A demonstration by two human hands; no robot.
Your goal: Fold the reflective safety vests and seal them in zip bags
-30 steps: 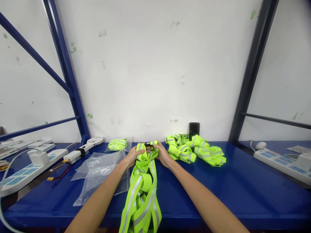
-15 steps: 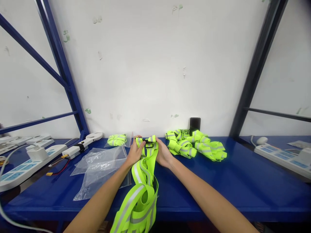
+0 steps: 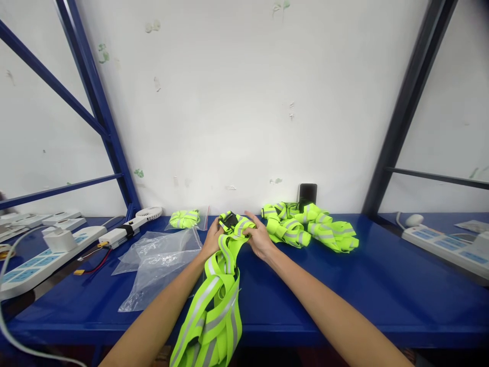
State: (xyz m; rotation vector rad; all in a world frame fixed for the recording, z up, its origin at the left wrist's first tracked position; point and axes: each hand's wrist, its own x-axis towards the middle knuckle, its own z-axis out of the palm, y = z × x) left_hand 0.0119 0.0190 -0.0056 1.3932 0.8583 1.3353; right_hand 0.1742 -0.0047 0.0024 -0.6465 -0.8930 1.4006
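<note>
A neon-yellow reflective vest (image 3: 216,300) with grey stripes lies across the blue shelf (image 3: 344,290) and hangs over its front edge. My left hand (image 3: 212,239) grips its far end from the left, fingers closed on the straps by a black buckle (image 3: 229,220). From the right, my right hand (image 3: 259,238) pinches the same end of the vest. A pile of rolled vests (image 3: 309,232) of the same kind lies just right of my hands. One small folded vest (image 3: 184,219) sits near the wall on the left.
Clear plastic bags (image 3: 158,262) lie left of my forearm. A white hand fan (image 3: 130,229) and power strips (image 3: 42,260) sit further left, another power strip (image 3: 446,247) at far right. A black phone (image 3: 307,192) leans on the wall. Blue rack posts (image 3: 99,107) stand either side.
Both hands have drawn the vest's far end up and towards me and turned it, so the buckle now faces up. More of the vest hangs over the front edge.
</note>
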